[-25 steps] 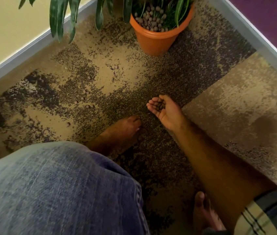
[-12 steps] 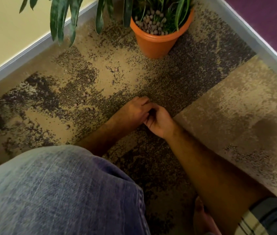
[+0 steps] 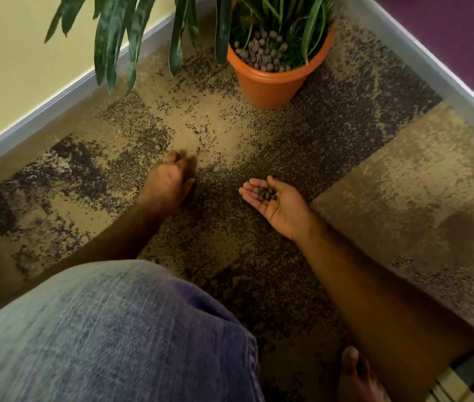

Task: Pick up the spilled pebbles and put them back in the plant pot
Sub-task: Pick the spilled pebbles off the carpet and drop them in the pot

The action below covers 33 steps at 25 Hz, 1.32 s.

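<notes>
The person crouched low over the mottled carpet point(image 3: 403, 181), one knee in faded blue denim point(image 3: 108, 329) filling the near foreground. The right hand point(image 3: 277, 203) lay palm up and cupped, fingers relaxed, cradling a small heap of dark pebbles point(image 3: 266, 194) in the hollow of the palm, held just above the floor. Off to its left, well apart, the left hand point(image 3: 169, 181) was down at the carpet, knuckles up, fingers curled in and blurred at the tips; whether they pinched a pebble I could not tell. A few loose pebbles lay scattered on the pale patch of carpet beyond that hand, one pinkish stone point(image 3: 203, 129) sitting between the hand and the pot, another small one point(image 3: 134, 189) just beside the wrist. The orange plant pot point(image 3: 270, 82) stood upright in the corner, near where the grey skirting boards point(image 3: 56, 103) met, its top layer packed with round brownish pebbles point(image 3: 261, 53) among the stems. Long dark green leaves point(image 3: 114, 39) drooped over the floor to the left of the pot. A bare foot point(image 3: 357, 375) showed at the bottom edge, below the right forearm, beside a striped hem point(image 3: 447, 387)
</notes>
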{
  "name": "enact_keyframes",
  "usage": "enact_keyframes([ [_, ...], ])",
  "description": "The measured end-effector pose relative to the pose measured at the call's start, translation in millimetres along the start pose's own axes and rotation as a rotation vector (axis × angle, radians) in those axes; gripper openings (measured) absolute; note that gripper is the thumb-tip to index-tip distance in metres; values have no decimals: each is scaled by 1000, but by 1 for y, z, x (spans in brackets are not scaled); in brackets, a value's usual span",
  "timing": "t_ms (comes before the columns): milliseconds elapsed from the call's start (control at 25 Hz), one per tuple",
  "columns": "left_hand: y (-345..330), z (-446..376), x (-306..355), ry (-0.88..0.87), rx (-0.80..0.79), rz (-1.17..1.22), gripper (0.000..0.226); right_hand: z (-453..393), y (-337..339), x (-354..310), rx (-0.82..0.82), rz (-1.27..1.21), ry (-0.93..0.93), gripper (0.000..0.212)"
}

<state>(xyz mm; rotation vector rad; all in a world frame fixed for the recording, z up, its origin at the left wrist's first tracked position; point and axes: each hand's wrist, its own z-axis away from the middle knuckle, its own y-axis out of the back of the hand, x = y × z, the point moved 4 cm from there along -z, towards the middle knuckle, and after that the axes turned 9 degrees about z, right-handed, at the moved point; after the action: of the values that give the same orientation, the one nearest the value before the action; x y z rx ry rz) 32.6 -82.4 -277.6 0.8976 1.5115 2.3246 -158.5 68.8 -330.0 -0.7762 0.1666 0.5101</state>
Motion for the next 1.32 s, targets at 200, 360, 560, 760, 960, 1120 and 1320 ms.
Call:
enact_keyframes([
  [200, -4, 3, 6, -30, 23, 125, 25, 1, -8, 0, -11, 33, -9, 45],
  [360, 0, -5, 51, -244, -16, 266, 25, -2, -13, 2, -7, 50, -20, 44],
  [560, -12, 0, 111, -524, -78, 193, 32, 0, -18, 3, -42, 8, 29, 32],
  [760, -11, -7, 93, -327, -57, 441, 28, -1, -8, -2, -29, 7, 50, 40],
  [960, 10, -43, 32, -79, 80, 317, 33, -1, 3, -5, 2, -32, 29, 45],
  [1120, 3, -58, 2, 0, 19, 189, 27, 1, 11, -4, 36, -31, 32, 44],
  [1320, 1, -54, 20, -71, 6, 262, 11, 0, 7, -5, 56, -29, 11, 44],
])
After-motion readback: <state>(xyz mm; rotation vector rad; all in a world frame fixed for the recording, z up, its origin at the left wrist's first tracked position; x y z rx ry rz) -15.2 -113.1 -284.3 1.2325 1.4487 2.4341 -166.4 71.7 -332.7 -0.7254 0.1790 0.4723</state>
